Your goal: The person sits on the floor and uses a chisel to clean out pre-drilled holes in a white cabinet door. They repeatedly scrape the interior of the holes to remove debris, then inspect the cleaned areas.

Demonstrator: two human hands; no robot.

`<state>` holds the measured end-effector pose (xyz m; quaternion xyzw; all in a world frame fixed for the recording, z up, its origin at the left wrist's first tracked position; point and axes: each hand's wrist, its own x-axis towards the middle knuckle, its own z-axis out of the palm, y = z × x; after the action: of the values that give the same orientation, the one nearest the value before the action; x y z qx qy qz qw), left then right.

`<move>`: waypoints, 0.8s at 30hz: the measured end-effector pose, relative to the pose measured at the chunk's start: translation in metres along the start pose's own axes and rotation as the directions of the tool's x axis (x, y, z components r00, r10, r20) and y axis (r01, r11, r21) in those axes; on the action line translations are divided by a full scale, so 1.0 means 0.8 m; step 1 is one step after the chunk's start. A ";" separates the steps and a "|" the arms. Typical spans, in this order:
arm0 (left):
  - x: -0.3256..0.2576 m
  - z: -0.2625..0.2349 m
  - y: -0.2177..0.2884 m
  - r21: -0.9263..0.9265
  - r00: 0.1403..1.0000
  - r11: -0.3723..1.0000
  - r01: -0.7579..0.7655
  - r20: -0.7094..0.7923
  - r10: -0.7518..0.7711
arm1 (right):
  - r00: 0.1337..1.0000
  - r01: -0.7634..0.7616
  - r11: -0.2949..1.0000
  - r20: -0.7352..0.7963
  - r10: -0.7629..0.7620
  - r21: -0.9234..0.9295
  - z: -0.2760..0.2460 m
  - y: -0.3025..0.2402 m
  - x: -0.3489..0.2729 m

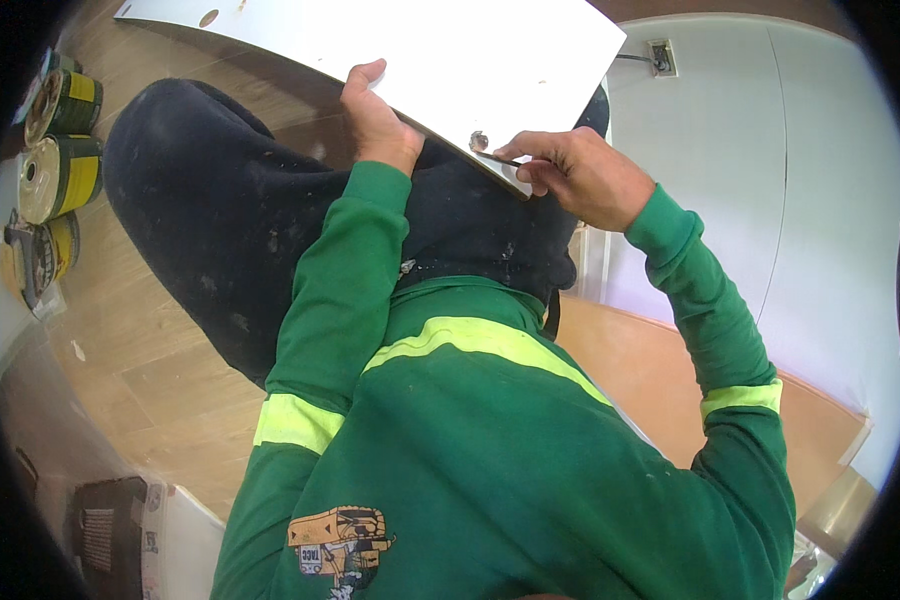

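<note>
Across the lap (pixel 470 225): white panel (pixel 450 70), tilted, one corner toward the right hand. Left grip (pixel 385 125) clasps the panel's near edge, thumb raised along the side. Right grip (pixel 595 175) pinches a thin dark tool (pixel 505 160), tip just beside a small round brownish mark (pixel 479 141) near that corner; can't tell whether they touch. Black-and-yellow cylindrical containers (pixel 82 178) sit far left on the wood-look floor (pixel 160 365). Wall box (pixel 662 58) beyond the panel, upper right.
</note>
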<state>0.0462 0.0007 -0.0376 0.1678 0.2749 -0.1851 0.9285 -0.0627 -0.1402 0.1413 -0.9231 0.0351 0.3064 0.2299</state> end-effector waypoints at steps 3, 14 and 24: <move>0.001 -0.002 0.000 0.002 1.000 1.000 -0.009 0.008 0.009 | 1.000 0.013 0.998 0.005 -0.013 -0.058 -0.002 -0.002 0.004; 0.011 -0.012 -0.005 0.010 0.999 0.999 -0.043 0.022 0.043 | 0.989 -0.039 0.999 -0.144 0.035 -0.026 0.024 -0.025 0.006; 0.003 -0.002 0.001 0.001 0.999 1.000 -0.017 0.033 0.017 | 0.995 -0.093 0.995 0.049 0.091 0.045 -0.010 -0.014 0.015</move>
<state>0.0478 0.0010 -0.0403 0.1679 0.2579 -0.1801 0.9343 -0.0464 -0.1331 0.1447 -0.9074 0.0796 0.3370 0.2382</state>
